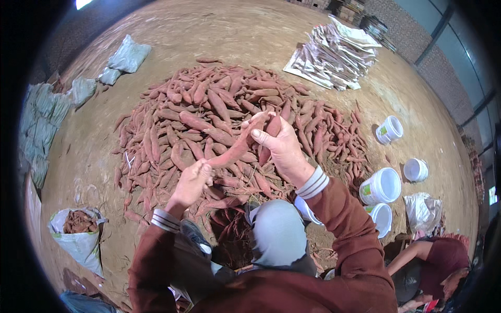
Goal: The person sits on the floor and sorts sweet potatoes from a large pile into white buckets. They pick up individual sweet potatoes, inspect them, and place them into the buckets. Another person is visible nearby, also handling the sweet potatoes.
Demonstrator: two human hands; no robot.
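A long, slightly curved red-skinned sweet potato (233, 152) spans the space between my two hands, over a heap of sweet potatoes (199, 125). My left hand (192, 183) closes around its lower tip. Near the upper end, my right hand (282, 145) grips it with thumb and fingers. A second, shorter sweet potato (274, 126) shows at the right palm and seems held there too; the thumb partly covers it. Both forearms wear brown sleeves with striped cuffs. Below the hands is my knee in grey cloth (280, 231).
White plastic buckets (367, 192) stand to the right, near a crouching person (442, 262). At the left is an open woven sack (78, 244) of brownish produce. Filled sacks (43, 121) line the far left. Stacked flat sacks (334, 54) lie beyond the heap on the earthen floor.
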